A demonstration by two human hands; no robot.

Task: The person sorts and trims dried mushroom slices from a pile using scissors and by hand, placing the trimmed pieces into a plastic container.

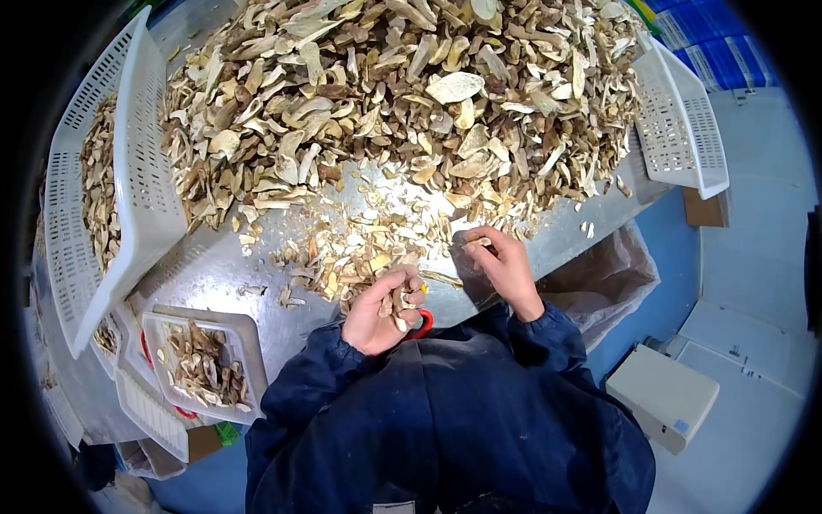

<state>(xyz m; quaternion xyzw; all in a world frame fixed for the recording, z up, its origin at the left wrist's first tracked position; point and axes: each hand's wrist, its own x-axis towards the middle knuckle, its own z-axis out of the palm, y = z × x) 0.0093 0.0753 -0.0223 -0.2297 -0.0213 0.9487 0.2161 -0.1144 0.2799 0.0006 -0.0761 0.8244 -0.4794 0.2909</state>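
My left hand (370,319) is half curled, palm up, around several dried mushroom slices (399,307) near the table's front edge. To its right, my right hand (511,272) pinches a small dried mushroom piece (481,242) between thumb and fingertips. Small mushroom bits (377,231) lie scattered on the metal table just beyond both hands. Behind them rises a large heap of dried mushroom slices (411,94). A red loop-shaped handle (425,324) shows beside my left hand; the rest of that tool is hidden.
A white perforated basket (147,154) holding slices stands at left, tilted in view. A shallow white tray (248,334) with slices sits below it. Another white basket (672,116) is at right. A lined bin (638,257) stands beside the table, with a white box (664,390) further right.
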